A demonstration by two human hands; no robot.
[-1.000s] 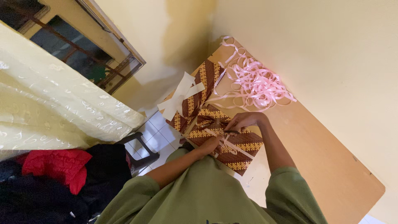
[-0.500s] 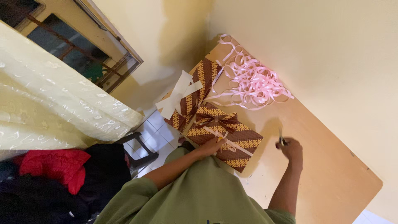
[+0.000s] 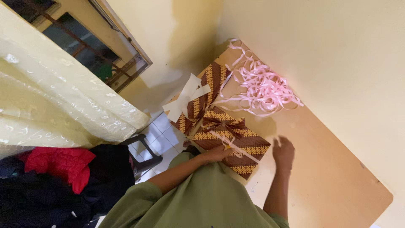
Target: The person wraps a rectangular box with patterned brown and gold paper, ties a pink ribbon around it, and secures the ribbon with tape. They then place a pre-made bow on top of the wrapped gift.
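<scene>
- Left hand (image 3: 217, 153) rests on the near edge of the wrapped gift box (image 3: 236, 141), fingers pinched on the pink ribbon strip (image 3: 236, 147) that crosses its patterned brown paper.
- Right hand (image 3: 283, 151) hovers over the bare wooden table (image 3: 329, 177) just beside the box, fingers loosely open, holding nothing.
- Loose pink ribbon pile (image 3: 261, 88) lies beyond the box, near the wall.

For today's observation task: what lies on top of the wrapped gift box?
A paper bow, a pale ribbon strip and the left hand lie on the gift box; its contents are hidden.
</scene>
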